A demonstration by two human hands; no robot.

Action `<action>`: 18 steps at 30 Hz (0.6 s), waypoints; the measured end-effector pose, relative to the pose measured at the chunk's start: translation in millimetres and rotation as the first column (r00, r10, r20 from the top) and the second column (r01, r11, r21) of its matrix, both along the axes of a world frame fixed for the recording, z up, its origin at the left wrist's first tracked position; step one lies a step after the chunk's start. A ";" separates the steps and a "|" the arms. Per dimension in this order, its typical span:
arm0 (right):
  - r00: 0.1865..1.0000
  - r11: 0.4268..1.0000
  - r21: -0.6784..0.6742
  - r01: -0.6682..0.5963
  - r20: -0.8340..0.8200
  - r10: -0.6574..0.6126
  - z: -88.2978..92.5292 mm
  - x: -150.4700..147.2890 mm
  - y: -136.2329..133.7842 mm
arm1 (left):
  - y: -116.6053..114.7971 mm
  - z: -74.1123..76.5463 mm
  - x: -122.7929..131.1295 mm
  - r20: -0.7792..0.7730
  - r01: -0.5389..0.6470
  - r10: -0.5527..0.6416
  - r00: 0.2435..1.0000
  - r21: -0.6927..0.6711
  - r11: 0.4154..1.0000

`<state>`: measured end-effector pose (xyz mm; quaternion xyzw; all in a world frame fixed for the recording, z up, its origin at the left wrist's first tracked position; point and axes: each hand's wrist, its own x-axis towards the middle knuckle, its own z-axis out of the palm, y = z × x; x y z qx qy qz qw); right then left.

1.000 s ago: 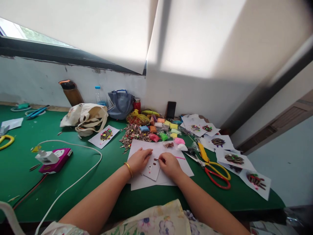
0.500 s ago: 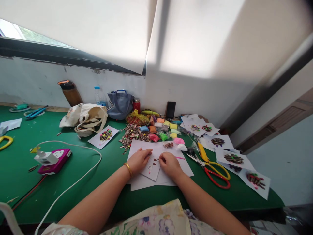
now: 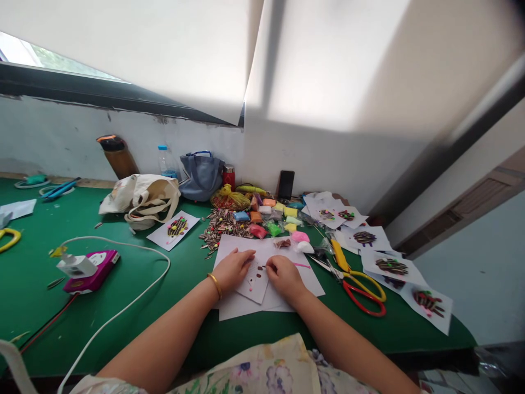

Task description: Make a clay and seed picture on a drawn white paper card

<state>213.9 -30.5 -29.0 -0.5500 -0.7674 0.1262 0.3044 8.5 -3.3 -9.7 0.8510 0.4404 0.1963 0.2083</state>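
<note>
A small white card (image 3: 257, 290) lies on larger white sheets (image 3: 232, 313), bearing a pink dot, a small black dot and small brown pieces. My left hand (image 3: 234, 269) rests on the card's left part, fingers stretched out and pointing right. At the card's right edge, my right hand (image 3: 283, 275) has its fingers pinched together beside the brown pieces; what is between the fingertips is too small to name. Behind the hands lie a brown lump (image 3: 283, 243), pink clay (image 3: 300, 236) and white clay (image 3: 304, 247). A pink strip (image 3: 302, 265) is right of my right hand.
Sunflower seeds (image 3: 223, 229) and coloured clay packets (image 3: 256, 217) lie behind the sheets. Scissors (image 3: 363, 290) and finished seed pictures (image 3: 391, 266) are at right. A white cable (image 3: 135, 295), purple socket block (image 3: 92, 272) and cloth bag (image 3: 139, 200) are at left.
</note>
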 end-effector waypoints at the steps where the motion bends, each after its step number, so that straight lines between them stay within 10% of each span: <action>1: 0.999 1.000 0.005 0.013 -0.041 -0.013 -0.2 1.1 0.0 | -0.2 0.5 0.0 0.000 0.000 0.000 1.000 -0.003 1.000; 18: 0.996 0.997 0.013 0.078 0.032 -0.078 3.7 1.5 -6.5 | 4.3 3.2 -6.9 0.171 -0.023 0.023 0.985 -0.003 1.000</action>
